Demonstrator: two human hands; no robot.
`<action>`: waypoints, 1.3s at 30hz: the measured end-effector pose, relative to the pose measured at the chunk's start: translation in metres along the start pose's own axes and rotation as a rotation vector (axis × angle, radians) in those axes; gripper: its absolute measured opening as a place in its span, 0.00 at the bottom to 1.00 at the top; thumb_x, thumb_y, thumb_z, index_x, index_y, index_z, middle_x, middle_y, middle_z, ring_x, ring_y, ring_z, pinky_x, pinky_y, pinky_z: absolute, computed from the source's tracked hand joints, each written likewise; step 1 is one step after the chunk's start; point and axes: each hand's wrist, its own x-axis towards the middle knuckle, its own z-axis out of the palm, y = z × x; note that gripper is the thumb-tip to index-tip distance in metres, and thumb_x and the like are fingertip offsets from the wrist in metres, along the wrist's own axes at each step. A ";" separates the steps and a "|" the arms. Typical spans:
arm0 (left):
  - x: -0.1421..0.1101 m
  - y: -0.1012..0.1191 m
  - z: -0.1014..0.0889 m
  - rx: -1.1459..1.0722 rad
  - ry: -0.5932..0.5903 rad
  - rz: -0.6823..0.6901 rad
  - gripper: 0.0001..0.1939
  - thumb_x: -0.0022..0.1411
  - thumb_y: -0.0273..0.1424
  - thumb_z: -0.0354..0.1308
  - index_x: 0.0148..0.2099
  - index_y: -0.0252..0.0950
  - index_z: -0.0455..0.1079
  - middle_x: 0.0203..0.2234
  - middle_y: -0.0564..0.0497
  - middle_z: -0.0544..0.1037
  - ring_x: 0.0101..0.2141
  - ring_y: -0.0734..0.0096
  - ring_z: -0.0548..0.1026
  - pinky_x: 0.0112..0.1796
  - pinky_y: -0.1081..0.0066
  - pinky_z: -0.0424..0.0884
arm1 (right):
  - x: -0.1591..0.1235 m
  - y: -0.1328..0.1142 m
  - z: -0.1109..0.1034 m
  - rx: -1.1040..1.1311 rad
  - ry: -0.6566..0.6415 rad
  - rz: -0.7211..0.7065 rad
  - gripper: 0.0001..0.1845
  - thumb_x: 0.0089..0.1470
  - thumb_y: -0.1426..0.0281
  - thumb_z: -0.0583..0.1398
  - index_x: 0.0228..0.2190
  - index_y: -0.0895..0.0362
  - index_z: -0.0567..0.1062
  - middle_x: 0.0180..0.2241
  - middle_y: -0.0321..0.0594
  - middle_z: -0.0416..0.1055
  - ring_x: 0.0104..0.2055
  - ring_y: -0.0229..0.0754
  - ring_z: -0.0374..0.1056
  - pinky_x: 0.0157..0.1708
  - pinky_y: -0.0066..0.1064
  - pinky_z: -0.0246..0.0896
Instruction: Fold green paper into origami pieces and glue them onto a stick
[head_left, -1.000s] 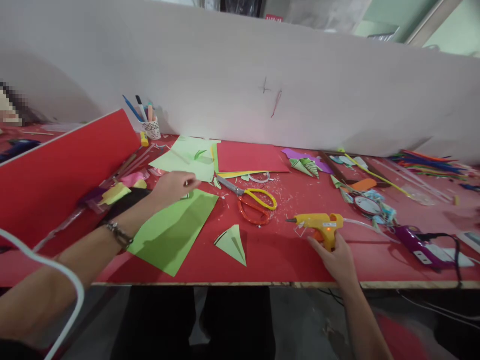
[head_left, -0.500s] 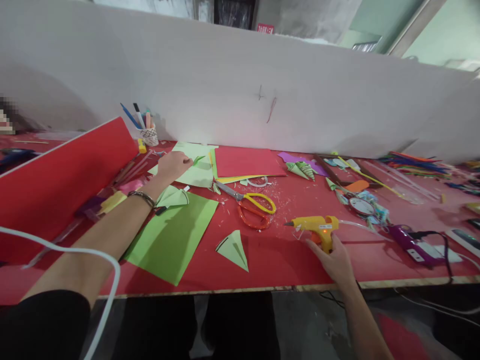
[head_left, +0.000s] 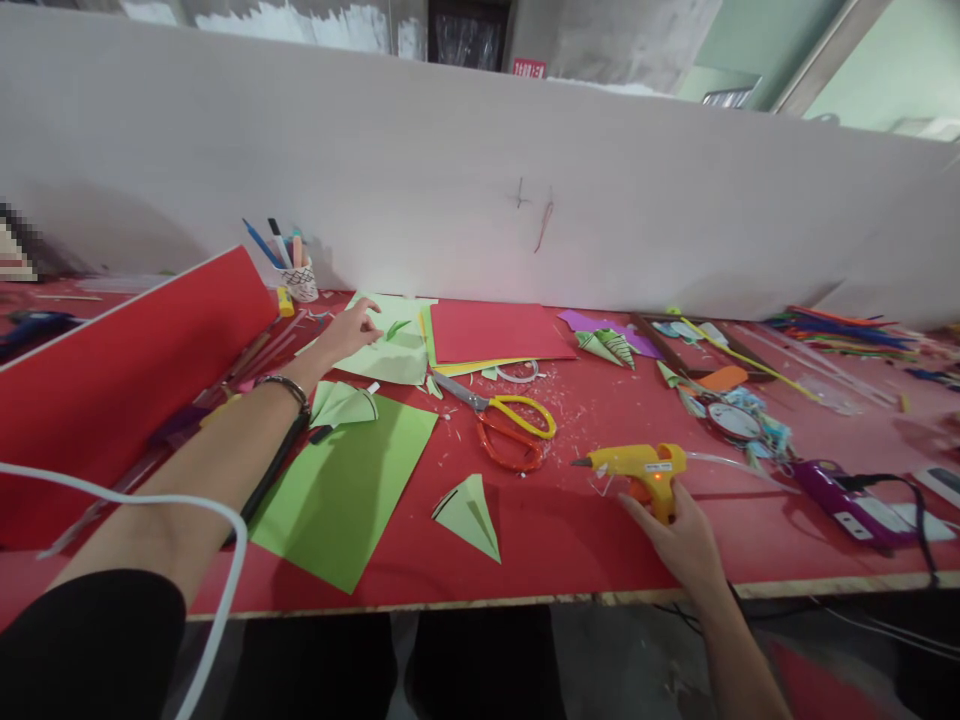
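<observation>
You have one glue gun (head_left: pixel 637 464), one pair of scissors (head_left: pixel 480 402), one cup (head_left: pixel 301 283), one socket strip (head_left: pixel 847 503) and one purple sheet (head_left: pixel 645 341). Count two folded cones (head_left: pixel 616 346) by that sheet and two fan-shaped folds (head_left: pixel 471 515) nearer you. Your pens (head_left: pixel 277 240) number at least two; the coloured sticks (head_left: pixel 840 330) overlap too much for you to count.

Bare desk (head_left: pixel 555 545) runs from the folded paper (head_left: pixel 470 517) to the glue gun (head_left: pixel 641 465), passable at surface level. Above that strip, the scissors (head_left: pixel 491 415) block the way to the red sheet (head_left: pixel 499 332). On the left, the slanting red board (head_left: pixel 135 390) walls off the side; on the right, the mirror (head_left: pixel 735 421) and purple power strip (head_left: pixel 855 505) obstruct.
</observation>
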 end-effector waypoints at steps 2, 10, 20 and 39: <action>0.003 -0.001 0.001 0.011 -0.013 0.018 0.25 0.51 0.31 0.53 0.52 0.34 0.55 0.34 0.49 0.74 0.31 0.72 0.73 0.32 0.74 0.67 | 0.000 0.000 0.000 -0.005 -0.004 0.006 0.24 0.38 0.49 0.58 0.27 0.56 0.64 0.19 0.34 0.64 0.20 0.38 0.60 0.20 0.26 0.55; 0.001 -0.005 -0.002 0.179 -0.050 -0.015 0.12 0.49 0.39 0.55 0.27 0.34 0.72 0.33 0.45 0.75 0.41 0.57 0.71 0.40 0.65 0.64 | 0.001 0.000 -0.001 -0.002 -0.009 -0.014 0.25 0.39 0.49 0.58 0.30 0.58 0.67 0.19 0.35 0.66 0.21 0.38 0.61 0.22 0.27 0.56; -0.008 0.001 -0.005 0.250 -0.048 0.014 0.20 0.46 0.27 0.52 0.45 0.32 0.68 0.50 0.45 0.67 0.47 0.64 0.66 0.43 0.72 0.61 | 0.001 -0.001 0.001 0.006 -0.011 -0.007 0.25 0.38 0.48 0.57 0.28 0.57 0.65 0.19 0.34 0.64 0.21 0.38 0.60 0.21 0.27 0.54; -0.189 0.162 0.035 -0.017 -0.245 0.583 0.13 0.61 0.29 0.45 0.47 0.39 0.65 0.39 0.49 0.71 0.40 0.69 0.68 0.40 0.70 0.65 | -0.002 -0.009 0.000 -0.058 0.050 -0.002 0.31 0.34 0.45 0.58 0.32 0.58 0.65 0.17 0.34 0.64 0.20 0.42 0.62 0.21 0.30 0.54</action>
